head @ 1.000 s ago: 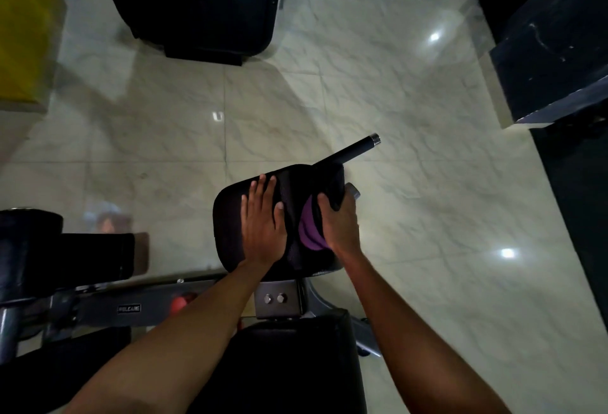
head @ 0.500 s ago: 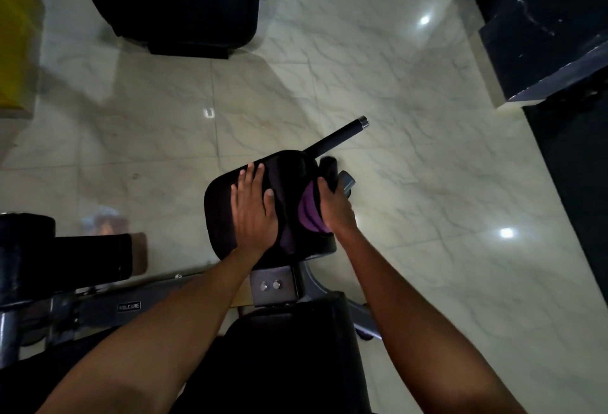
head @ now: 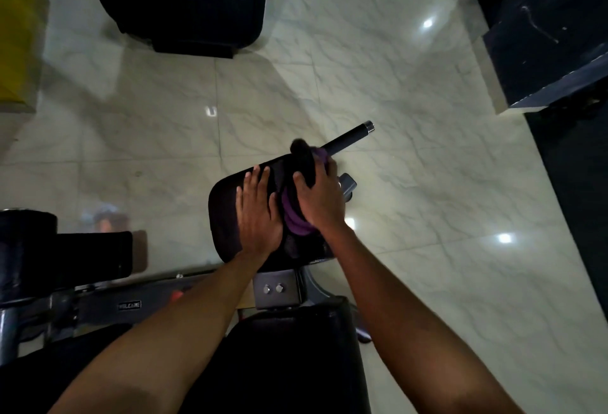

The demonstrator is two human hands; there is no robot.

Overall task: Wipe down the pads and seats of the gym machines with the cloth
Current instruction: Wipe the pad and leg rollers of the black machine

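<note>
Floor (head: 427,183) (glossy marble) beneath black pad (head: 223,216)

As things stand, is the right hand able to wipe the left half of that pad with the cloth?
Probably not yet: the left hand lies flat across that half of the pad, beside the cloth the right hand grips.

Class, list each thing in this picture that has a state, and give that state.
left hand, flat on the pad, fingers straight.
right hand, grips the cloth against the pad.
cloth, bunched under the right hand.
pad, partly covered by hands and cloth.
handle bar, juts past the pad, end free.
</note>
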